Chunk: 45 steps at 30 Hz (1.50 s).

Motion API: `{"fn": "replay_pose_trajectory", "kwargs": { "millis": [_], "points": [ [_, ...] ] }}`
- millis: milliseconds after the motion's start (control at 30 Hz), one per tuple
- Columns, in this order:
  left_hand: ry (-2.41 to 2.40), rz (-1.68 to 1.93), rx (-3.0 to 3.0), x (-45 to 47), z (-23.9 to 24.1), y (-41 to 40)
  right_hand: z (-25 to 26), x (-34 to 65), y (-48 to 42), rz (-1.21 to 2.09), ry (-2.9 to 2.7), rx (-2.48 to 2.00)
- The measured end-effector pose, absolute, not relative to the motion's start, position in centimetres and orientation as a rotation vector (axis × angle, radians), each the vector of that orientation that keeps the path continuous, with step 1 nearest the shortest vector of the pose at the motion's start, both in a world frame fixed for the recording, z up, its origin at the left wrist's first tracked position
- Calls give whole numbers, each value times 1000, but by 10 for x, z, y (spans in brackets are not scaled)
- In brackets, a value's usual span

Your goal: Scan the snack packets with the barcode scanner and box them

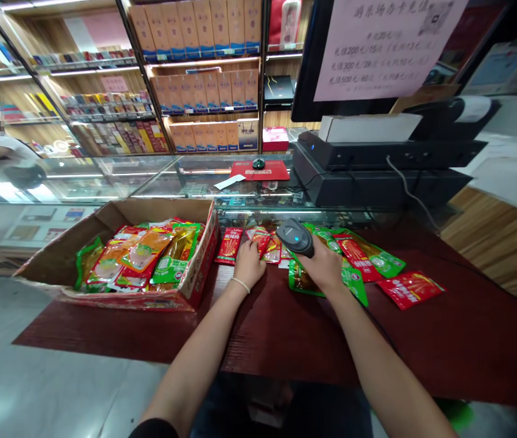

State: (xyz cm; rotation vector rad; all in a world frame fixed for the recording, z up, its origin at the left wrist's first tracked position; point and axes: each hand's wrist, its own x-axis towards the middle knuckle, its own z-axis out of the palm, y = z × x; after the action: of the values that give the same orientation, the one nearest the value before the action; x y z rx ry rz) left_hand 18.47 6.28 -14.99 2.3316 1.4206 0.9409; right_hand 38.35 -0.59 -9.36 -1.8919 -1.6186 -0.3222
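The right hand (325, 267) is clamped around a black barcode scanner (295, 237), held just above the spread of red and green snack packets (372, 257) on the dark red counter (286, 328). The left hand (249, 263) lies flat beside it, its fingers uncurled and resting on 1 red snack packet (262, 239). An open cardboard box (197, 283) of more packets sits to the left, and a cash register (377, 164) stands behind.
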Motion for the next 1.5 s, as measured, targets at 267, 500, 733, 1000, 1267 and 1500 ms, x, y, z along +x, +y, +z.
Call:
{"fn": "replay_pose_trajectory", "kwargs": {
  "millis": [267, 500, 733, 1000, 1267, 1500],
  "points": [
    [1275, 1307, 1651, 180, -132, 65, -91, 383, -7, -345, -1542, -1908],
    [749, 1295, 876, 195, -137, 64, -83, 383, -9, -351, -1473, -1945],
    [737, 1300, 856, 198, -139, 62, -76, 376, -16, -310, -1743, -1926],
    [765, 1308, 892, 198, -146, 66, -73, 374, -18, -258, -1822, -1934],
    [765, 1316, 950, 197, -149, 68, -77, 376, -15, -279, -1770, -1947],
    [990, 1459, 1217, 197, -125, 60, -85, 379, -9, -334, -1551, -1981]
  ]
}}
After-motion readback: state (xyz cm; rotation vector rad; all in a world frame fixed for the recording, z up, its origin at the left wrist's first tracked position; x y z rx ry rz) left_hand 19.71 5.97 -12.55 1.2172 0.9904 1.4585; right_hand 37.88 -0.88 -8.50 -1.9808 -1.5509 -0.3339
